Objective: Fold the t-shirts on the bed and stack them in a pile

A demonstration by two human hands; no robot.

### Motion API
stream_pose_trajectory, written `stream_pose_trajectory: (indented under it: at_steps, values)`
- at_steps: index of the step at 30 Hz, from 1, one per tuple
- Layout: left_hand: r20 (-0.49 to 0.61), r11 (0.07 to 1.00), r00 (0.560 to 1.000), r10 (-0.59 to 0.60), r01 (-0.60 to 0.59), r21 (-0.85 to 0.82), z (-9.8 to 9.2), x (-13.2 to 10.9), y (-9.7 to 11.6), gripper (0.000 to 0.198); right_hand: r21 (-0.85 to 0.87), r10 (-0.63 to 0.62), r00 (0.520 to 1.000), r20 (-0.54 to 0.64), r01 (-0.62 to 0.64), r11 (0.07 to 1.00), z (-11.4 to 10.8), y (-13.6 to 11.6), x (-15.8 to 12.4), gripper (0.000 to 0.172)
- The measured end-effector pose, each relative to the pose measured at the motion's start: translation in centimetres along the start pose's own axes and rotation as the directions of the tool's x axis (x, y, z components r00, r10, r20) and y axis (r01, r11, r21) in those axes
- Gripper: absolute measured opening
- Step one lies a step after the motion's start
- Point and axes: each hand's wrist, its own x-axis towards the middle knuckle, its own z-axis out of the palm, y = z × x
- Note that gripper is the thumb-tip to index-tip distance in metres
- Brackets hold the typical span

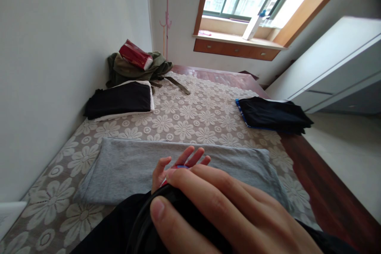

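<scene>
In head view, right hand [238,206] bent over black rounded thing [181,205], thumb and fingers against it; firmness of grip cannot be told. Curved rim faces upper left; long axis unclear. Left hand [195,156] just beyond, fingers loosely spread, hold hidden. Grey folded cloth [127,166] beneath, lengthwise side to side.

Grey garment [127,170]: matt cloth; bedspread [183,117]: raised lacy fabric; bed edge [214,74]: glossy wood.

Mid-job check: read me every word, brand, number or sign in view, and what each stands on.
No text can be read.
Red pack: any print is too small or blurred.
Red-and-blue item: mostly covered, no lettering legible.
</scene>
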Motion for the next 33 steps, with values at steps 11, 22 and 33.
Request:
stream_pose_trajectory:
  at_steps: [11, 22, 33]
  values:
    - [-0.005, 1.0, 1.0, 0.012, -0.012, -0.024, -0.5, 0.0, -0.2, 0.058, 0.005, 0.013, 1.0, -0.029, -0.013, 1.0, 0.2, 0.1, -0.1, 0.043]
    - [-0.013, 1.0, 1.0, 0.009, -0.009, -0.01, -0.2, 0.0, -0.1, 0.058, 0.046, 0.017, 1.0, -0.02, -0.016, 0.999, 0.2, 0.0, -0.2, 0.034]
    - [-0.029, 1.0, 0.999, 0.02, -0.02, -0.003, -0.6, 0.1, -0.4, 0.059, 0.033, 0.151, 0.983, -0.106, -0.148, 0.988, 1.0, -1.3, 0.1, 0.035]
